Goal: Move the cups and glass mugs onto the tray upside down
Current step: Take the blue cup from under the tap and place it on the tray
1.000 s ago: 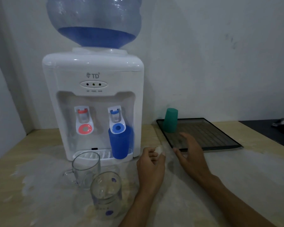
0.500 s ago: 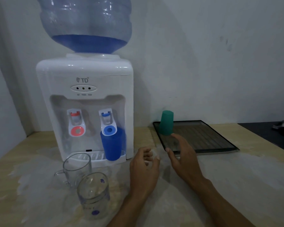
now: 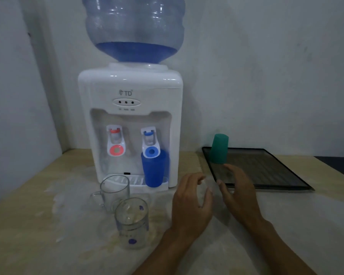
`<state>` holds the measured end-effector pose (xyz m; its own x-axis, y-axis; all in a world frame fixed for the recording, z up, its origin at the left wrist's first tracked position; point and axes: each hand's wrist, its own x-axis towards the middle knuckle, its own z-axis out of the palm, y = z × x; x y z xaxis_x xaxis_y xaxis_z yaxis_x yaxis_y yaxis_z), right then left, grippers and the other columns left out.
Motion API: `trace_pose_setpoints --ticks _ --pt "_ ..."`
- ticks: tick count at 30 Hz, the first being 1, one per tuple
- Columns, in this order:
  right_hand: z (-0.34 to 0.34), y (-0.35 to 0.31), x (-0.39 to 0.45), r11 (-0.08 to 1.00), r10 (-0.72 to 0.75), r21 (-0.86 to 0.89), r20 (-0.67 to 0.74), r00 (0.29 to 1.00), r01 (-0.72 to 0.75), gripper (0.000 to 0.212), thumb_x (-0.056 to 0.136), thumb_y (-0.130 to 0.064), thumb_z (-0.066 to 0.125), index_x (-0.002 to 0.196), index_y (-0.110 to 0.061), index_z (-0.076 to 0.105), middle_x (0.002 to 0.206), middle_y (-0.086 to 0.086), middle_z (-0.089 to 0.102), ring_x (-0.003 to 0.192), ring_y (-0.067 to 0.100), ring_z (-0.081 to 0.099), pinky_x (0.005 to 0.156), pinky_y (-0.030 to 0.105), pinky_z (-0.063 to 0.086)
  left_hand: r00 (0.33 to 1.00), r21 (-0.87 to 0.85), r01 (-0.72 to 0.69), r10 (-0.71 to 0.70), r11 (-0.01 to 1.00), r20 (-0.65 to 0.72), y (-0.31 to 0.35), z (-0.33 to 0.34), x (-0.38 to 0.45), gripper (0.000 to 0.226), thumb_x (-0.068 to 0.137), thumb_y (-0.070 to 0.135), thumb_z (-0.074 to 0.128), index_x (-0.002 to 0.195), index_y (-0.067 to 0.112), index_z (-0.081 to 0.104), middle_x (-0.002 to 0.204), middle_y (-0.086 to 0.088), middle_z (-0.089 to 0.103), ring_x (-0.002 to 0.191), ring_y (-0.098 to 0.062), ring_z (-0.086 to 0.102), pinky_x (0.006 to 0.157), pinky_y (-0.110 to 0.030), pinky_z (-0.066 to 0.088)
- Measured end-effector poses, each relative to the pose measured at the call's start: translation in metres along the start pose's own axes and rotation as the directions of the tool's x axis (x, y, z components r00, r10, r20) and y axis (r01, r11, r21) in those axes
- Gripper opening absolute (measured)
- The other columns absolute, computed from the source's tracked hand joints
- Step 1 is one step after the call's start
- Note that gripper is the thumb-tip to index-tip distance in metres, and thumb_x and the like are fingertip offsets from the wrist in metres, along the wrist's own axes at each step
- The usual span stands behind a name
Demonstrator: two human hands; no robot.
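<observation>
We see the left hand (image 3: 192, 203) and right hand (image 3: 237, 192) at lower centre, fingers spread, empty. A green cup (image 3: 219, 148) stands inverted on the tray (image 3: 282, 182) at right; the blue cup (image 3: 154, 169) and two glass mugs (image 3: 115, 192) sit left of the hands.

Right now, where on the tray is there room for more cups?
Most of the tray is bare: everything right of and in front of the green cup at its back-left corner. The crowded spot is by the dispenser, with the blue cup and two mugs.
</observation>
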<state>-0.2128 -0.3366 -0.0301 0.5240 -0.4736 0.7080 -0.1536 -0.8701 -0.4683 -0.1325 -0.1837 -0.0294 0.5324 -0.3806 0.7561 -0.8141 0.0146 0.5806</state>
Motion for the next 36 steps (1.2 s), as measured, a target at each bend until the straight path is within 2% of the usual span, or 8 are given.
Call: trace_pose_setpoints --ticks 7,11,15,21,23,26,32,36 --pt "0.000 -0.004 0.000 0.999 -0.014 0.029 0.018 1.000 0.014 0.049 0.090 -0.008 0.074 0.136 -0.002 0.058 0.132 0.015 0.063 0.120 0.024 0.058 0.101 0.033 0.042 0.983 0.050 -0.151 0.155 0.987 -0.094 0.011 -0.023 0.010 0.030 0.090 0.021 0.069 0.118 0.019 0.058 0.109 -0.001 0.068 0.102 -0.002 0.058 0.096 -0.001 0.038" --pt "0.000 -0.003 -0.001 1.000 0.000 0.012 0.012 1.000 0.000 0.048 0.089 -0.006 0.075 0.134 -0.003 0.059 0.129 0.015 0.064 0.118 0.027 0.061 0.100 0.033 0.042 0.967 0.038 -0.160 0.164 0.986 -0.195 0.022 -0.048 0.022 0.030 0.089 0.015 0.073 0.116 0.015 0.061 0.108 0.000 0.067 0.102 -0.006 0.061 0.092 -0.016 0.051" --pt "-0.001 -0.002 0.001 1.000 0.001 0.020 0.009 1.000 -0.001 0.048 0.088 -0.006 0.075 0.134 -0.003 0.059 0.128 0.014 0.064 0.116 0.025 0.060 0.099 0.031 0.041 0.950 0.101 -0.097 0.122 0.990 -0.286 0.039 -0.094 0.053 0.034 0.090 0.037 0.067 0.115 0.014 0.062 0.107 0.009 0.062 0.097 -0.003 0.059 0.090 -0.013 0.051" --pt "0.000 -0.004 0.000 1.000 -0.004 0.021 0.032 0.999 0.004 0.048 0.088 -0.005 0.075 0.134 0.000 0.059 0.128 0.017 0.064 0.117 0.029 0.061 0.101 0.033 0.043 0.974 0.282 0.223 -0.199 0.933 -0.112 0.032 -0.145 0.086 0.073 0.081 0.047 0.082 0.137 0.020 0.043 0.122 0.003 0.062 0.106 -0.012 0.060 0.092 -0.029 0.051" --pt "-0.001 -0.006 0.000 1.000 0.006 0.028 0.034 0.999 -0.007 0.048 0.089 -0.005 0.075 0.134 0.000 0.059 0.129 0.017 0.063 0.118 0.030 0.060 0.101 0.033 0.043 0.966 0.348 0.235 -0.257 0.907 0.017 0.023 -0.144 0.086 0.084 0.079 0.049 0.083 0.143 0.022 0.036 0.139 0.001 0.057 0.117 -0.016 0.060 0.095 -0.030 0.049" --pt "-0.002 -0.007 0.000 0.999 0.007 0.031 0.031 0.999 -0.008 0.047 0.089 -0.006 0.074 0.133 0.000 0.060 0.128 0.016 0.064 0.118 0.030 0.061 0.101 0.033 0.042 0.938 0.400 0.228 -0.311 0.887 0.155 0.007 -0.134 0.087 0.099 0.076 0.051 0.084 0.151 0.023 0.025 0.150 -0.001 0.051 0.128 -0.023 0.058 0.106 -0.045 0.052" --pt "-0.004 -0.004 0.000 1.000 0.009 0.020 0.026 1.000 -0.010 0.046 0.088 -0.005 0.075 0.131 0.000 0.061 0.126 0.016 0.065 0.115 0.030 0.062 0.101 0.034 0.044 0.918 0.495 0.270 -0.376 0.826 0.126 -0.020 -0.114 0.101 0.126 0.072 0.053 0.086 0.158 0.022 0.000 0.144 -0.011 0.056 0.118 -0.031 0.065 0.097 -0.044 0.055" --pt "-0.003 -0.004 0.000 1.000 0.003 0.023 0.031 1.000 -0.003 0.046 0.089 -0.006 0.075 0.132 -0.001 0.060 0.127 0.015 0.064 0.116 0.029 0.061 0.101 0.032 0.042 0.907 0.497 0.309 -0.409 0.811 0.103 -0.034 -0.111 0.106 0.119 0.072 0.050 0.088 0.155 0.020 0.009 0.131 -0.012 0.063 0.103 -0.030 0.069 0.089 -0.045 0.061"
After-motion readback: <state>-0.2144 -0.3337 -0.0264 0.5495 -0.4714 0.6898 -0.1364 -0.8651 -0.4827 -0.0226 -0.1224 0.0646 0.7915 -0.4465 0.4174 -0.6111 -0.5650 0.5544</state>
